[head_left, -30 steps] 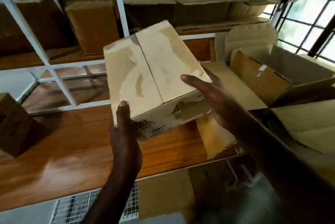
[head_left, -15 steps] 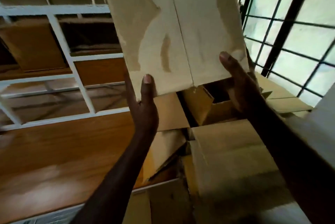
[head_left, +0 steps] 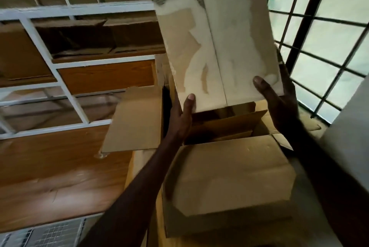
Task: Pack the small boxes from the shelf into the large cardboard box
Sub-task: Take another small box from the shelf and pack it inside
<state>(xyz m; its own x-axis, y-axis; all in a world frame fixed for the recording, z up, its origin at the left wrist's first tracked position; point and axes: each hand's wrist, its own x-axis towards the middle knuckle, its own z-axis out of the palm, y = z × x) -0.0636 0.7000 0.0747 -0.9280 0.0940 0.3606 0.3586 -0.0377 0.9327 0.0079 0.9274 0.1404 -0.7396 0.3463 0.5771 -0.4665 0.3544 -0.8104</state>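
Both hands, left hand (head_left: 182, 116) and right hand (head_left: 279, 99), grasp the small box (head_left: 217, 47) above the large cardboard box (head_left: 229, 182).

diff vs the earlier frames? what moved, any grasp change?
The small box went from over the wooden shelf up and rightward, now tilted above the open large cardboard box. Unchanged: left hand and right hand still grip its lower corners; nothing released.

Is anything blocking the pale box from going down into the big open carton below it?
Nothing visible blocks it. The pale, scuffed small cardboard box, held by the left hand and right hand, hangs over the large brown cardboard box, whose flaps are folded outward. The dark opening's depth cannot be judged.
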